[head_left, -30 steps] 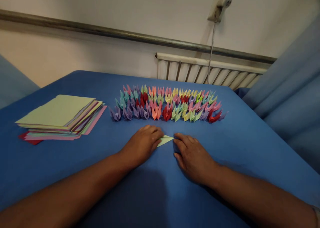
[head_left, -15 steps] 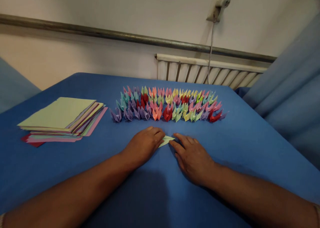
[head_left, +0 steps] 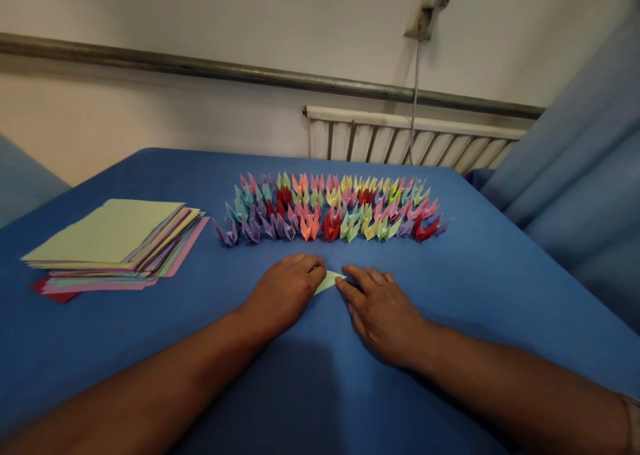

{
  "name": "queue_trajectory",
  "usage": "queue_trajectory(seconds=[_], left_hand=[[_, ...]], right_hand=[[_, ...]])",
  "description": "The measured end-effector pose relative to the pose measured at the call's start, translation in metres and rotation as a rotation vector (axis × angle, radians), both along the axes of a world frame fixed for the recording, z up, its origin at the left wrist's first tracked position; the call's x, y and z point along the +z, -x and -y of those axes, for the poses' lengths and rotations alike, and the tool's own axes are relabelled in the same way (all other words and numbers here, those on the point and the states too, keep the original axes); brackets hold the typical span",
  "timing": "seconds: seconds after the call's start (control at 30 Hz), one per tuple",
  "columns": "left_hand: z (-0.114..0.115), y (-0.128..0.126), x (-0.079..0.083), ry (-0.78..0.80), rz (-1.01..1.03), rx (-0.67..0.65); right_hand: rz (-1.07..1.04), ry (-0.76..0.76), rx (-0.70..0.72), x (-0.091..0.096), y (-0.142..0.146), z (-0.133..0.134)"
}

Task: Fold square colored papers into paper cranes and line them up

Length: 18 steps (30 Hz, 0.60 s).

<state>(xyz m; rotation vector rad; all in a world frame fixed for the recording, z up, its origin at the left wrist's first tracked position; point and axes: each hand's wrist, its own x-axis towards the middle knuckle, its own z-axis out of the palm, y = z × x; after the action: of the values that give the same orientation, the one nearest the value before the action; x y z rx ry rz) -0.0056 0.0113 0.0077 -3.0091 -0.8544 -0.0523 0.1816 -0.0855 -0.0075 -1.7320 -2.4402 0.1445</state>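
A small piece of pale green folded paper (head_left: 329, 281) lies on the blue-covered table (head_left: 270, 415), its pointed end toward the right. Curled over its left part is my left hand (head_left: 290, 287), fingers bent and pressing it down; that part of the paper is hidden. My right hand (head_left: 383, 312) rests flat at the right, fingers stretched out and a little apart, with a fingertip touching the paper's point. Just beyond both hands stand rows of folded paper cranes (head_left: 331, 225) in purple, red, pink, yellow, green and blue.
A stack of coloured square paper sheets (head_left: 107, 232), pale yellow on top, lies at the left. Behind the table are a white radiator (head_left: 380, 116), a metal pipe (head_left: 240, 72) and a wall socket with a plug (head_left: 427, 15). A blue curtain (head_left: 585, 155) hangs at the right.
The view has shifted slightly, so most things sit a little further left. Both hands keep nearly the same place on the folded paper.
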Motion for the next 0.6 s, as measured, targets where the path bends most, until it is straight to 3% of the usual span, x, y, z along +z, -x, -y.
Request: queue_trajectory(seconds=[0.4, 0.6], left_hand=[[-0.0004, 0.0005, 0.003, -0.014, -0.046, 0.009], [0.0003, 0.0024, 0.004, 0.034, -0.003, -0.021]], right_hand=[[-0.012, -0.027, -0.011, -0.0003, -0.0001, 0.0009], [-0.064, -0.022, -0.104, 0.0003, -0.0002, 0.0007]])
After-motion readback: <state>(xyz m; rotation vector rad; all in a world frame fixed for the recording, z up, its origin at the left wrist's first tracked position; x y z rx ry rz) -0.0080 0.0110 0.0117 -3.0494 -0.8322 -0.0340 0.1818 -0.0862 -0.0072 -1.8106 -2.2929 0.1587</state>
